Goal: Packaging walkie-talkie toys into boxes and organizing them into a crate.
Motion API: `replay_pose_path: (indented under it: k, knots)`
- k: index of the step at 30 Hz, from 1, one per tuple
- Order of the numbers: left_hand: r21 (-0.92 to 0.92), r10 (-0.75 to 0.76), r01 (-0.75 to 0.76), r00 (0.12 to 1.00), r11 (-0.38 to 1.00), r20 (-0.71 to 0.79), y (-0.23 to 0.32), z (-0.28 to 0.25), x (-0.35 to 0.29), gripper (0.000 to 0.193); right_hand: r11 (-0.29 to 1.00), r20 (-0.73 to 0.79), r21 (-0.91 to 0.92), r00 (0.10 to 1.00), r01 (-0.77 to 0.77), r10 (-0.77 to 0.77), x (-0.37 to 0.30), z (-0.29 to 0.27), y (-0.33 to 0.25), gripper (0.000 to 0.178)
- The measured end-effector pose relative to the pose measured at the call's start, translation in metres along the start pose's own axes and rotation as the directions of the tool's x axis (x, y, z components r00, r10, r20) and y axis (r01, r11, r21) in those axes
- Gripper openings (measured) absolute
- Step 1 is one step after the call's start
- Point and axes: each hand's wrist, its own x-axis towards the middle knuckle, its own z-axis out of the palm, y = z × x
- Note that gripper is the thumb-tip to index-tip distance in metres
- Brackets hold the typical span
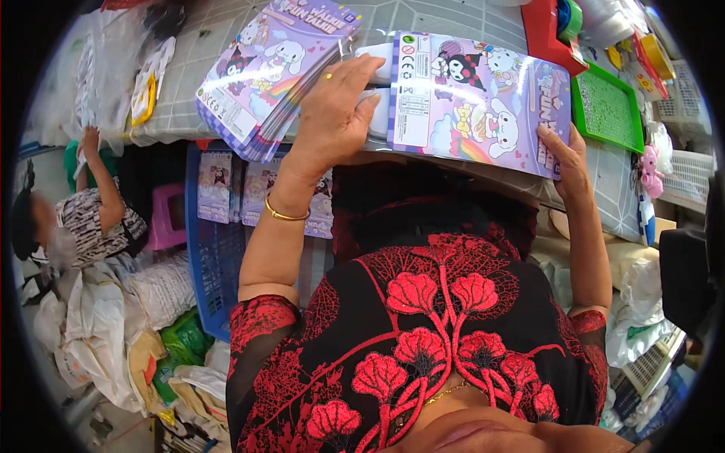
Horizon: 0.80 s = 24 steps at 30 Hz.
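Note:
A flat purple printed package (pixel 472 102) with cartoon figures lies across the table's near edge. My right hand (pixel 565 157) grips its right end, thumb on top and fingers mostly hidden beneath. Two white pieces (pixel 379 113) stick out at the package's left end. My left hand (pixel 332 113) is closed over them, its thumb on the nearer one and fingertips by the farther one; what they are is mostly hidden. Just left of that hand stands a stack of similar purple printed packages (pixel 276 64), slightly fanned.
At the table's right are a green tray (pixel 608 106) of small beads and a red tape dispenser (pixel 547 34). A blue crate (pixel 215 264) holding printed packages stands below the left edge. Farther left, another person (pixel 83 204) works near a pink stool (pixel 168 215).

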Motion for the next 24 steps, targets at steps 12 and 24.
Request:
replay_pose_path:
  k: [12,24]
  knots:
    - [-0.951,-0.584,0.213,0.811,0.226,0.043,-0.004,0.037,-0.029,0.059,0.981,-0.069,-0.177,0.993,0.081,-0.094,-0.012,-0.02,-0.004,0.039]
    - [-0.911,-0.469,0.243,0.881,0.333,0.063,0.019,0.032,-0.024,0.056,0.999,-0.098,-0.03,0.994,0.038,-0.041,-0.002,-0.03,0.012,0.038]
